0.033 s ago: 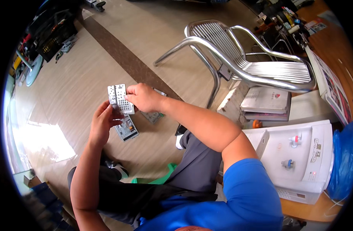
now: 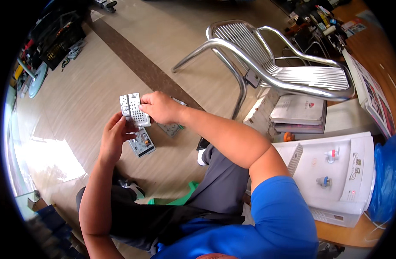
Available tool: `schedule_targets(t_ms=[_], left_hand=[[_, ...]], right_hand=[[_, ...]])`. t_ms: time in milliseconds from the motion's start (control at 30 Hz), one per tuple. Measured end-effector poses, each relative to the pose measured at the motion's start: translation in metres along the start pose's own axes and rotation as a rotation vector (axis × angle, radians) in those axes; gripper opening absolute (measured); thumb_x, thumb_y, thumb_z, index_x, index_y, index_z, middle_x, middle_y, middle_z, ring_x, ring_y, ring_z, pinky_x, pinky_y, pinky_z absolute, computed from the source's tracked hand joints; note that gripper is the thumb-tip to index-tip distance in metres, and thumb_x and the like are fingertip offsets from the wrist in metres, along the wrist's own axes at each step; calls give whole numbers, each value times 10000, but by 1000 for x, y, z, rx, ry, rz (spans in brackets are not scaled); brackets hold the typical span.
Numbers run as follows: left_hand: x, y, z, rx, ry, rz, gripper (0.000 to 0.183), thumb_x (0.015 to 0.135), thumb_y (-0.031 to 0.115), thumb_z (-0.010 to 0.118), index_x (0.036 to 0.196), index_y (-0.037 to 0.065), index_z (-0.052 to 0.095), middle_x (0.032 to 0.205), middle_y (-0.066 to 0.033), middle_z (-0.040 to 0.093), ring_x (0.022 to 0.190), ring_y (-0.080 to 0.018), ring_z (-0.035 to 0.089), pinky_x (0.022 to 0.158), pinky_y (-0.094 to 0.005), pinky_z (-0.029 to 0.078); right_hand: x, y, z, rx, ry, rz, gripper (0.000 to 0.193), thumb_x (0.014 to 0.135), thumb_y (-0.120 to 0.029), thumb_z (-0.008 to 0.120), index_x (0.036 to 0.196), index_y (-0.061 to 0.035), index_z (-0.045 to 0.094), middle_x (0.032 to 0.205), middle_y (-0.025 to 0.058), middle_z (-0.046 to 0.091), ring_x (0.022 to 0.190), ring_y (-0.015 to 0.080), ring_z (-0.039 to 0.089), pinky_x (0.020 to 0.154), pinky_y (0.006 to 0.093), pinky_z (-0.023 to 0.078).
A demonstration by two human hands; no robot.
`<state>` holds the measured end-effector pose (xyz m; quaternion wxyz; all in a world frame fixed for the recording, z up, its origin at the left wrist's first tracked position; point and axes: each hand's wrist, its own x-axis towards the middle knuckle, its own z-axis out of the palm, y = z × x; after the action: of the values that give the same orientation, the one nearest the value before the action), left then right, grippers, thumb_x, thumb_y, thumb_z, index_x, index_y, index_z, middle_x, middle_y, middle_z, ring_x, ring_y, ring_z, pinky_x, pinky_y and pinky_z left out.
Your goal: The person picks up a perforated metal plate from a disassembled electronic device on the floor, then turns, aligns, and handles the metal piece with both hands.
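Observation:
A silvery-white perforated metal plate [image 2: 136,111], with rows of round holes and a dark strip across it, is held up between my hands above the floor. My left hand [image 2: 114,131] grips its lower left edge, thumb and fingers closed on it. From the right, my right hand [image 2: 160,106] pinches its upper right edge. Just below the plate is a flat grey metal-framed part [image 2: 143,143] with a small orange piece on it. A second flat part [image 2: 171,129], with a bit of green at its edge, lies beneath my right wrist and is partly hidden.
A tubular metal chair [image 2: 267,56] stands ahead on the right. Beside me on the right are stacked books [image 2: 298,111] and a white water dispenser [image 2: 312,172]. A green plastic piece [image 2: 180,200] shows by my legs. A black basket [image 2: 64,43] stands far left.

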<state>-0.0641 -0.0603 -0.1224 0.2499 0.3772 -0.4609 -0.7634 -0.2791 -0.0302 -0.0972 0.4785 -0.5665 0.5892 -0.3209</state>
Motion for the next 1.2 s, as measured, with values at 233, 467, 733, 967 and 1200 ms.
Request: schedule_targets(t_ms=[233,467,733,967,1200], left_hand=[[-5,-1,5,59,9,-21,337,1047,243,435,1300,36,520,1009,-66,671,890,-178,679,759,-312,551],[-9,-4,5,107,34,-57,296,1044,217,428,1261,43,529,1018,-63,670,880,-161,670,748,-302,543],[-7,-5,11,100,25,-53,263,1043,179,432,1245,40,527,1022,-71,673,880,-157,672,757,-304,547],[-5,-7,12,132,14,-38,273,1013,129,427,1231,12,542,1028,-78,672,873,-162,675,759,-299,546],[-4,-10,11,152,11,-33,274,1016,121,430,1235,5,548,1025,-73,671,860,-146,670,742,-285,551]], right_hand=[[-1,8,6,84,2,-23,239,991,-147,550,1089,24,685,954,108,730,865,139,658,787,330,529],[-5,11,15,39,-1,-20,240,982,-135,560,1112,23,684,996,138,735,919,169,676,839,338,532],[-8,11,5,-32,22,-50,234,989,-146,548,1072,27,682,964,135,732,891,164,668,819,351,523],[-12,9,0,-26,26,-18,247,998,-169,538,1045,25,683,953,133,731,883,155,659,813,350,517],[-15,2,-2,-50,12,-3,246,993,-176,550,1029,27,684,952,133,732,876,151,660,809,349,513]])
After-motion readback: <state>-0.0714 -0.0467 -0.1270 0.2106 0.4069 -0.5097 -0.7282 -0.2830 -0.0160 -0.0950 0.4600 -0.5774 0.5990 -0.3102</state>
